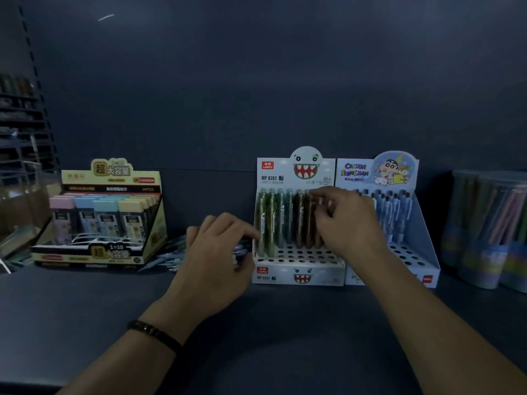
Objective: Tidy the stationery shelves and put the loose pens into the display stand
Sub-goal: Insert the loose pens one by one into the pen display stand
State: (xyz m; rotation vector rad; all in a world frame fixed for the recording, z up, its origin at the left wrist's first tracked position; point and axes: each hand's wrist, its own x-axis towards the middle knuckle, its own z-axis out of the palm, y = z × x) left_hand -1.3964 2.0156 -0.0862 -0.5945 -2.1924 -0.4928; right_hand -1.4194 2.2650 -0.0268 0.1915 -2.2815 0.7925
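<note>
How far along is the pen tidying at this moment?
Done: back rows of the monster display stand hold green pens and brown pens. In hand: the left hand grips a few bluish pens beside the stand; the right hand touches the brown pens' tops, grip unclear. Left: the stand's front holes are empty, and loose pens lie on the shelf by the yellow box.

My left hand [216, 252] grips a bundle of pens [241, 248] just beside the monster-faced display stand [296, 270]. My right hand [350, 223] curls at the brown pens [302, 220] standing upright in it; the blur hides any grip.
</note>
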